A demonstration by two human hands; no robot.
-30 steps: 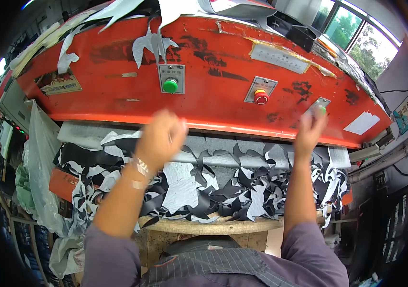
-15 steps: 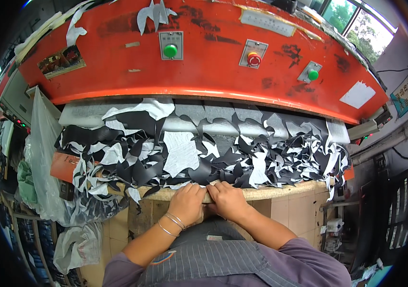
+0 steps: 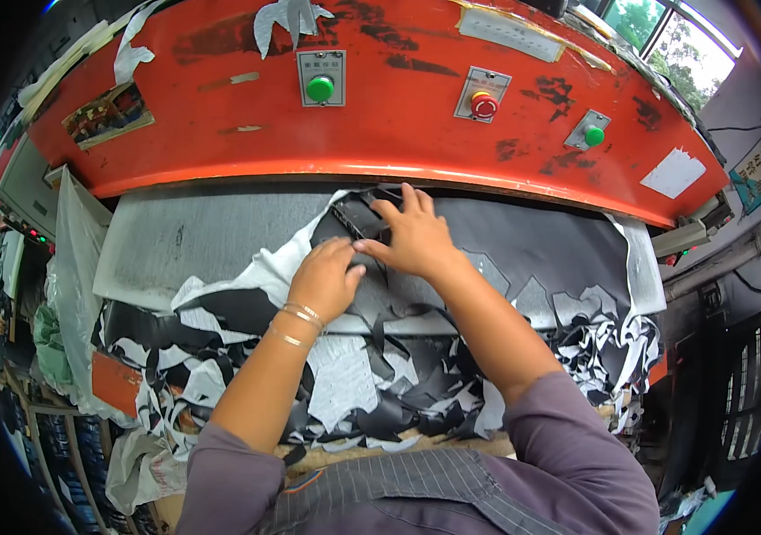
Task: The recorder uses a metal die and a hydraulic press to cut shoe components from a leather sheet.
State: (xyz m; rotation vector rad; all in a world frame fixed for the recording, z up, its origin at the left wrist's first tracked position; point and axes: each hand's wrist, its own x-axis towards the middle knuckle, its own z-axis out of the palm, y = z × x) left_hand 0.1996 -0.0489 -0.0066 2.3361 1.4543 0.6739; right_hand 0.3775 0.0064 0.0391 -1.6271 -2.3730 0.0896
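My left hand (image 3: pixel 325 278) reaches onto the grey board with its fingertips at the near side of a black, thin-edged frame (image 3: pixel 345 223), perhaps a cutting die. Over the frame's right side is my right hand (image 3: pixel 416 239), its fingers spread and its thumb close to the left hand's fingers. Both hands look open; the fingers partly hide the frame, so its full shape is unclear. Beneath lies a black sheet (image 3: pixel 523 236) with a white underside, ragged along its near edge. The pale grey board (image 3: pixel 184 236) shows bare on the left.
A red machine beam (image 3: pixel 220 134) with green buttons (image 3: pixel 320 88) and a red knob (image 3: pixel 484 104) spans the far side. Black and white offcuts (image 3: pixel 416 383) heap along the near edge. Clear plastic sheeting (image 3: pixel 82 285) hangs at left.
Both hands have moved from the near wooden edge forward onto the board. The board and black sheet now extend farther toward me, over part of the offcuts.
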